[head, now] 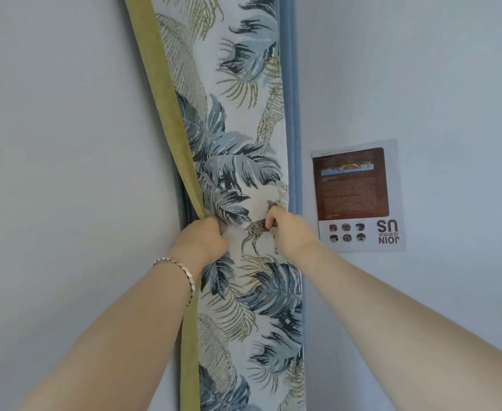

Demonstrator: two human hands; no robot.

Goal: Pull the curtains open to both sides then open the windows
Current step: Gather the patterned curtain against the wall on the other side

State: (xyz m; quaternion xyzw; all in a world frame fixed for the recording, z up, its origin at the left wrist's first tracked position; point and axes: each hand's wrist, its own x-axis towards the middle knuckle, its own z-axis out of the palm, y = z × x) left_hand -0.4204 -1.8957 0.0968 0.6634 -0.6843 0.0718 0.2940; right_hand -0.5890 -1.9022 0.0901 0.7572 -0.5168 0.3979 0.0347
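A leaf-patterned curtain (238, 137) with an olive-green edge band (166, 93) hangs bunched in a narrow column between two pale walls. A blue curtain strip (295, 114) shows along its right side. My left hand (202, 238), with a silver bracelet at the wrist, is closed on the green edge and the fabric beside it. My right hand (288, 232) pinches the patterned fabric near a small animal print. No window is visible; the bunched curtain covers whatever lies behind it.
A paper poster (359, 197) reading "JOIN US" upside down is stuck on the right wall, close to my right hand. Pale blue-grey walls (66, 143) fill both sides of the view.
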